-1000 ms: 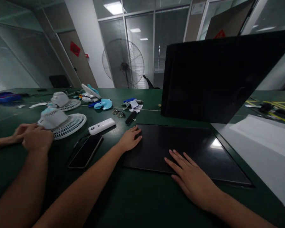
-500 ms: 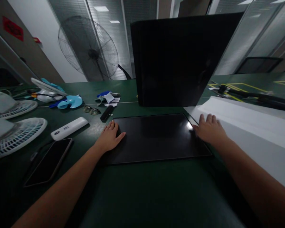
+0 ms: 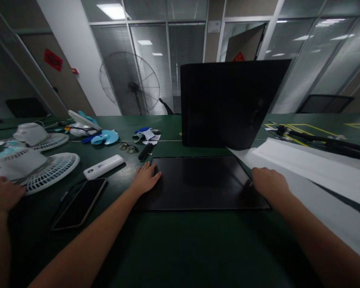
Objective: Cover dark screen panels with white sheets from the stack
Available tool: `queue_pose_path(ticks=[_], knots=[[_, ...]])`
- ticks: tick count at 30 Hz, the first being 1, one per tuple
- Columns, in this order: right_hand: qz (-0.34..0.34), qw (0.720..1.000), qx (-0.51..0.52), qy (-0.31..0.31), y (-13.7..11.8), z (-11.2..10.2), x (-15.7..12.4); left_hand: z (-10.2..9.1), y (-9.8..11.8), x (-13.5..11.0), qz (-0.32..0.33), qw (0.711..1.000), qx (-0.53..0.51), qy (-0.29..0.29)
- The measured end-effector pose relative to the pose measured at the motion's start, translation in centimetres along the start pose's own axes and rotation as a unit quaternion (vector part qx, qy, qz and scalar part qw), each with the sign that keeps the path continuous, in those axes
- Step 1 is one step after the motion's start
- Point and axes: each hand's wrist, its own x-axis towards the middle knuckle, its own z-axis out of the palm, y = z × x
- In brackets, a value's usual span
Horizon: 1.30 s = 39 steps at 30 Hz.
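A flat black panel lies on the green table in front of me. My left hand rests at the panel's left edge, fingers stretched out and apart. Over the panel's right edge lies my right hand; its fingers curl down over the edge and their tips are hidden. A tall black board stands upright just behind the panel.
A dark phone and a white power bank lie left of the panel. White fan grilles, blue fan blades and glasses sit further left. Another person's hand is at the left edge. White sheets lie at right.
My right hand slid from the panel's middle to its right edge and its fingers curled down. The left hand stayed at the left edge. The view shifted, showing another person's hand at left.
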Motion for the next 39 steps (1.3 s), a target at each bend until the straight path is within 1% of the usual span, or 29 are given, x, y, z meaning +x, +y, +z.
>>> queue_pose_path(ticks=[2,3,5,6,8,10,12,14,17,20,21,22,25,26,27,30,31,33,35,37,38,39], knots=[[-0.043,0.999,-0.017,-0.014,-2.6,-0.7,-1.7,0.0,-0.2,0.1,-0.006,0.999,-0.031,0.018],[-0.078,0.997,-0.02,-0.018,-4.2,-0.8,-2.6,0.0,-0.2,0.1,-0.009,0.998,-0.05,0.029],[-0.182,0.983,-0.014,-0.013,-7.3,-0.7,-4.3,-0.1,-0.4,0.1,-0.015,0.995,-0.092,0.047],[-0.244,0.97,-0.006,-0.008,-8.6,-0.5,-5.1,-0.1,-0.5,0.0,-0.019,0.992,-0.113,0.055],[-0.36,0.933,0.02,0.0,-10.6,-0.3,-6.1,-0.2,-0.6,-0.1,-0.022,0.986,-0.152,0.064],[-0.429,0.902,0.05,-0.008,-11.6,-0.1,-6.6,-0.3,-0.7,-0.2,-0.014,0.982,-0.175,0.071],[-0.453,0.888,0.075,-0.023,-11.8,0.0,-6.6,-0.4,-0.7,-0.2,0.01,0.982,-0.179,0.065],[-0.449,0.888,0.096,-0.03,-11.7,0.0,-6.4,-0.4,-0.7,-0.1,0.026,0.985,-0.165,0.046],[-0.45,0.883,0.133,-0.028,-11.1,-0.2,-6.1,-0.3,-0.6,0.3,0.005,0.991,-0.129,0.03],[-0.469,0.865,0.175,-0.022,-9.9,0.0,-5.2,-0.1,-0.4,0.6,-0.027,0.993,-0.108,0.043],[-0.464,0.866,0.185,-0.016,-9.3,0.3,-4.7,-0.1,-0.4,0.6,-0.033,0.993,-0.106,0.049],[-0.446,0.875,0.189,-0.007,-8.7,0.6,-4.2,-0.1,-0.4,0.6,-0.038,0.993,-0.102,0.052],[-0.338,0.925,0.175,0.021,-6.5,1.9,-2.4,-0.2,-0.4,0.6,-0.042,0.995,-0.079,0.041],[-0.313,0.935,0.167,0.02,-5.8,2.3,-1.8,-0.2,-0.5,0.6,-0.038,0.996,-0.069,0.032],[-0.302,0.94,0.161,0.015,-5.2,2.5,-1.2,-0.3,-0.6,0.6,-0.033,0.997,-0.058,0.025],[-0.313,0.934,0.172,-0.007,-3.5,2.5,0.4,-0.3,-0.8,0.6,-0.023,0.999,-0.033,0.013],[-0.309,0.934,0.179,-0.003,-2.7,2.4,1.0,-0.3,-0.8,0.6,-0.023,0.999,-0.027,0.01],[-0.268,0.945,0.184,0.031,-0.3,2.4,2.4,-0.2,-0.9,0.7,-0.024,1.0,-0.018,0.003],[-0.19,0.963,0.167,0.09,3.1,3.1,4.1,-0.1,-1.0,0.7,-0.021,1.0,-0.017,-0.001],[-0.088,0.976,0.138,0.142,6.9,4.5,5.5,0.0,-1.1,0.7,-0.016,1.0,-0.018,0.001],[-0.029,0.98,0.125,0.153,8.7,5.4,6.1,0.0,-1.2,0.7,-0.014,1.0,-0.019,0.003],[0.03,0.983,0.116,0.139,10.3,6.4,6.5,0.0,-1.2,0.7,-0.013,1.0,-0.018,0.003]])
